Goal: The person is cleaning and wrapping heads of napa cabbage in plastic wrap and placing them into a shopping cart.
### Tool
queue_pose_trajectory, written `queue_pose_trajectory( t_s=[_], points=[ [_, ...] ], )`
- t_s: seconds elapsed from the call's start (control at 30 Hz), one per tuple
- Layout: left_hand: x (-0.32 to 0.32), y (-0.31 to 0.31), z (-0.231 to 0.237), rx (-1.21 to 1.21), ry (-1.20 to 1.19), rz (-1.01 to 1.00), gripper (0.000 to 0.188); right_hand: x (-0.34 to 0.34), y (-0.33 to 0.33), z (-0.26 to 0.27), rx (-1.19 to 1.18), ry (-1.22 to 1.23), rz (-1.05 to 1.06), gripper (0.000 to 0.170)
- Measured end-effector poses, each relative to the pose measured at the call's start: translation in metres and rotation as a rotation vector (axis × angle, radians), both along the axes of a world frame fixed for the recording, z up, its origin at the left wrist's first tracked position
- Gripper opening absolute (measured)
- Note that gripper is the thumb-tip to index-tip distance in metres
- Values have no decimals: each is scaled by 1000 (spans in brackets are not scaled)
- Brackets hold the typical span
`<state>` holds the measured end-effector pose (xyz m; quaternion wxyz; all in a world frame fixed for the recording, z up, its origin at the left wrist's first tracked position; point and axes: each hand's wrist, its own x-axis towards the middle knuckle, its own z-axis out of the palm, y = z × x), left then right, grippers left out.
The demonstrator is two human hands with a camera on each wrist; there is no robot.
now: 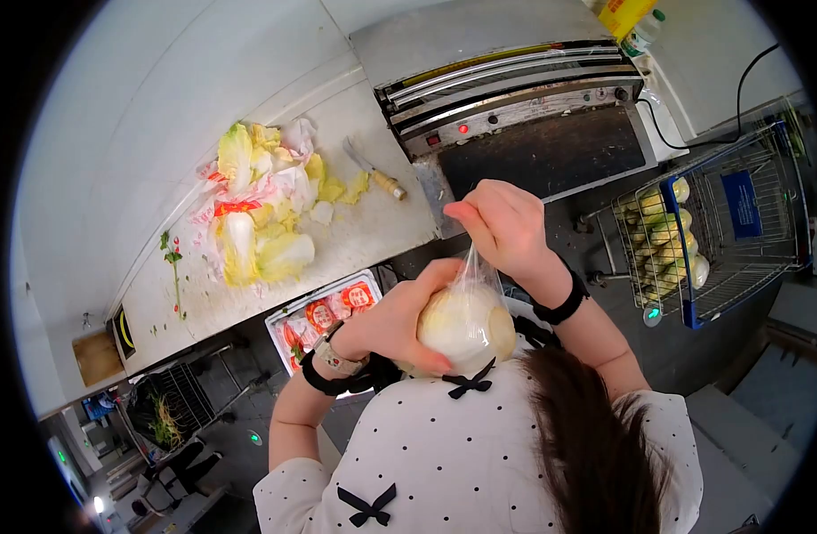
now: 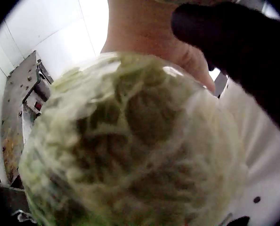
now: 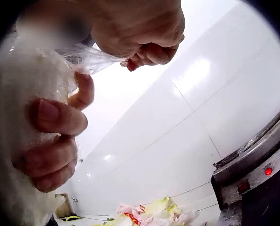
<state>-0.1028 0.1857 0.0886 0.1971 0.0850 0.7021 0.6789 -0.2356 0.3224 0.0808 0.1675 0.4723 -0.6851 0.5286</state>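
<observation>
A Chinese cabbage wrapped in clear plastic is held close to the person's chest. The left hand grips its side, with curled fingers spread over the wrapped surface in the right wrist view. Above it, the right hand is closed around a gathered end of the clear plastic film, which is pulled taut from the cabbage. The cabbage's veined, leafy part fills most of the left wrist view, shiny under the film.
A film-wrapping machine with a red light stands behind the hands. On the counter lie loose cabbage leaves and a knife. A white crate of red-labelled packs is below; a cart with several cabbages stands right.
</observation>
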Motion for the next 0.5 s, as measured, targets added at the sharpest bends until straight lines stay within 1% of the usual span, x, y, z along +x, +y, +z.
queue_pose_trajectory(
  t_s=[0.1,0.2,0.23,0.27,0.3,0.37,0.4,0.5],
  points=[
    [5,6,-7,173,-47,127,114,0,-8,-10,27,-82,64,9],
    [11,6,-9,136,8,153,114,5,-17,-23,101,-209,207,5],
    [11,3,-6,10,36,76,112,8,-19,-27,131,-260,263,4],
    [10,0,-1,-115,61,-4,110,17,-20,-30,210,-438,323,11],
    [8,-2,4,-239,87,-85,108,20,-22,-30,299,-525,385,15],
    [6,0,8,-265,169,-95,100,22,-24,-31,485,-696,511,23],
    [6,1,8,-280,208,-100,96,21,-27,-38,529,-681,597,25],
    [6,1,-1,-313,268,-96,93,23,-36,-54,689,-887,774,23]
  ],
)
